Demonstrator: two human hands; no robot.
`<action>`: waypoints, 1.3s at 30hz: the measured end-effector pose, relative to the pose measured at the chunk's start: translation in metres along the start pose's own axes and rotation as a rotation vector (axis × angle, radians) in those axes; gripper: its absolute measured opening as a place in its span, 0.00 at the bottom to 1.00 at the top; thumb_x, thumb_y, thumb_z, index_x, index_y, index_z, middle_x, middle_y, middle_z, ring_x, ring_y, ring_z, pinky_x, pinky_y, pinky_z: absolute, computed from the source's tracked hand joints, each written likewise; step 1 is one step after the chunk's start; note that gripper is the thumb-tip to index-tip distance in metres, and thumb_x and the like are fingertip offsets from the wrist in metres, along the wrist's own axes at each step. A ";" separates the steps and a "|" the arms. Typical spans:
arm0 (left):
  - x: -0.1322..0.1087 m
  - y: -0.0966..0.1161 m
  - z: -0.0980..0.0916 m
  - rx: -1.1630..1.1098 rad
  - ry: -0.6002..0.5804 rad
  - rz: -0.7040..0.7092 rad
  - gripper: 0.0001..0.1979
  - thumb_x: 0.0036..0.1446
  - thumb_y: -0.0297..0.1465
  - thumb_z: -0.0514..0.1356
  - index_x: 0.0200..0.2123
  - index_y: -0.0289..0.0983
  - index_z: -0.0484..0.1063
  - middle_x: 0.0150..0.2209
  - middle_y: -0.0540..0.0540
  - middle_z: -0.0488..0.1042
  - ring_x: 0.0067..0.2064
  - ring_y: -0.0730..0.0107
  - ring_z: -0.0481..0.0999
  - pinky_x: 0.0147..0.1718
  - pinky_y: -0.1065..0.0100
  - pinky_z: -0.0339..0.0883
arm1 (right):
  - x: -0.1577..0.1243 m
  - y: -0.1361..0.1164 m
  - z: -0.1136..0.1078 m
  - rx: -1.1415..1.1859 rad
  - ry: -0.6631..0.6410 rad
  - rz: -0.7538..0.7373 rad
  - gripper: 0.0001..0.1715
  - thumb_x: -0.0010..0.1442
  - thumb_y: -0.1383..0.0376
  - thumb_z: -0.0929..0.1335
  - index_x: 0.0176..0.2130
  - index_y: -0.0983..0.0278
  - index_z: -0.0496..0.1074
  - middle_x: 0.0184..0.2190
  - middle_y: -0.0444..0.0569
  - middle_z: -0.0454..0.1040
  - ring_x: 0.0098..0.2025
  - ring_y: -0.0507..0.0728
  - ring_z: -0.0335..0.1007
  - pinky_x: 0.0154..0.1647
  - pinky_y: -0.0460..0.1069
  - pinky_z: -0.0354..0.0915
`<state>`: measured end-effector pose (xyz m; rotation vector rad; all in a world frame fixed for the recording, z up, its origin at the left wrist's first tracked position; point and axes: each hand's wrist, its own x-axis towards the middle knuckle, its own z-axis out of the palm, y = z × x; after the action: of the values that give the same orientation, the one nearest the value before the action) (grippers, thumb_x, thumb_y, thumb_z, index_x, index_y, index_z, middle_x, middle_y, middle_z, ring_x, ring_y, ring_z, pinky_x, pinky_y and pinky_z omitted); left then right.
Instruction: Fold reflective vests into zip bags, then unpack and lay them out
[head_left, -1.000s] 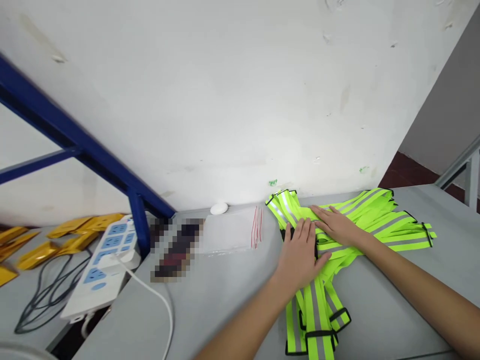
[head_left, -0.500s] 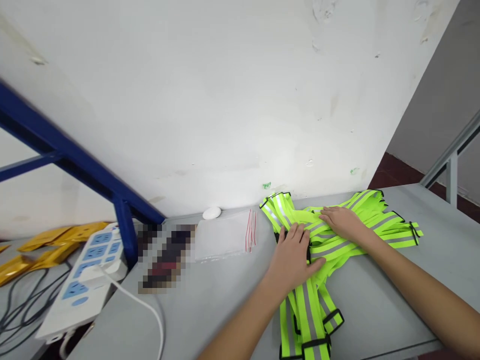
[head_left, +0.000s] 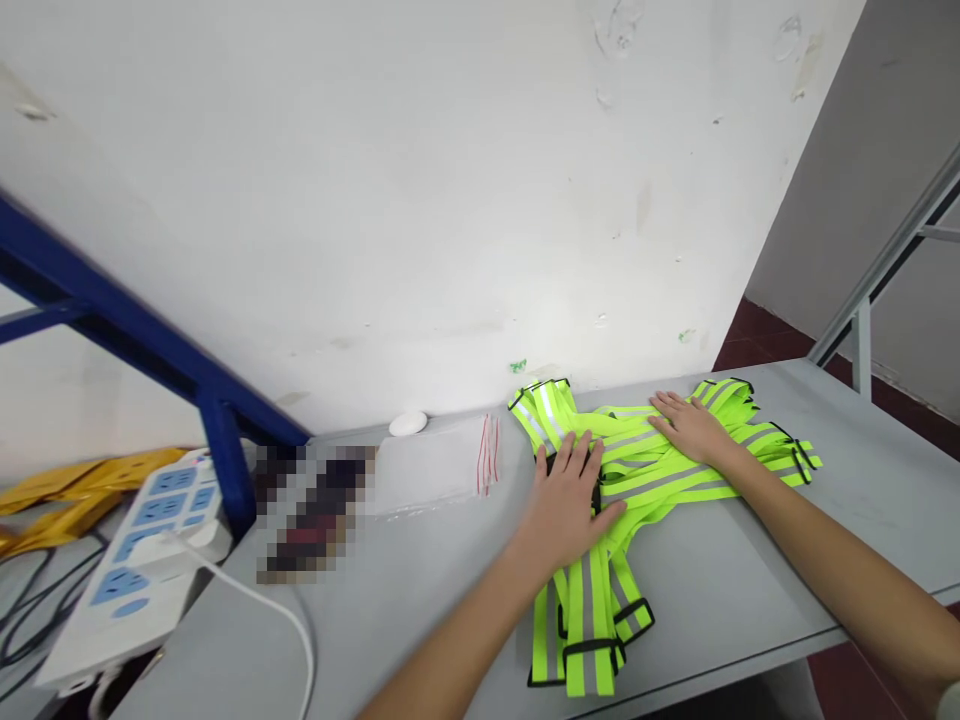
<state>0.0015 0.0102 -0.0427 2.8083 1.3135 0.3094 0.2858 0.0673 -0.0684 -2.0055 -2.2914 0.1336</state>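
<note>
A heap of neon-yellow reflective straps point(head_left: 660, 490) with grey stripes and black buckles lies spread on a grey table point(head_left: 442, 570). My left hand point(head_left: 566, 500) rests flat on the left part of the heap, fingers apart, over a dark piece that it partly hides. On the right part lies my right hand point(head_left: 694, 425), palm down with its fingers stretched out. Neither hand is closed round a strap. Several strap ends with black buckles hang together toward the table's front edge, below my left hand.
Left of the straps lies a stack of clear zip bags point(head_left: 431, 465) with red seals, beside a white oval object point(head_left: 408, 423). A power strip point(head_left: 142, 560) with a white cable, yellow packaging point(head_left: 90, 490) and a blue metal frame point(head_left: 225, 450) stand at left. A white wall point(head_left: 420, 200) rises behind.
The camera view has shifted, so the scene sits further left. My right hand has slid slightly to the right over the straps; my left hand stays in place on them.
</note>
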 end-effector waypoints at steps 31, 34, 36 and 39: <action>0.003 0.009 0.003 0.019 0.083 -0.112 0.25 0.65 0.45 0.46 0.63 0.50 0.60 0.68 0.49 0.54 0.68 0.43 0.48 0.60 0.34 0.48 | -0.094 0.031 -0.007 -0.029 0.218 -0.008 0.33 0.69 0.51 0.51 0.60 0.67 0.64 0.64 0.54 0.61 0.66 0.59 0.53 0.68 0.58 0.43; 0.003 0.009 0.002 0.021 0.068 -0.113 0.25 0.66 0.46 0.44 0.64 0.49 0.59 0.68 0.48 0.53 0.68 0.42 0.47 0.59 0.31 0.45 | -0.100 0.030 -0.010 -0.073 0.248 -0.106 0.30 0.69 0.52 0.53 0.55 0.64 0.69 0.59 0.54 0.68 0.62 0.60 0.60 0.67 0.59 0.44; 0.003 0.009 0.003 0.036 0.069 -0.110 0.25 0.66 0.45 0.44 0.63 0.49 0.59 0.68 0.48 0.52 0.68 0.41 0.46 0.59 0.30 0.44 | -0.102 0.031 -0.015 -0.114 0.215 -0.145 0.29 0.68 0.50 0.55 0.56 0.63 0.69 0.56 0.56 0.70 0.59 0.63 0.63 0.66 0.62 0.43; 0.003 0.009 0.004 0.054 0.083 -0.100 0.25 0.66 0.44 0.45 0.63 0.49 0.60 0.68 0.47 0.54 0.68 0.42 0.47 0.59 0.30 0.43 | -0.102 0.039 -0.027 -0.178 0.138 -0.160 0.30 0.65 0.49 0.59 0.57 0.65 0.66 0.54 0.59 0.71 0.56 0.66 0.65 0.64 0.65 0.43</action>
<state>0.0108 0.0073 -0.0447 2.7885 1.4957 0.3964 0.3407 -0.0290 -0.0480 -1.8300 -2.4367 -0.2203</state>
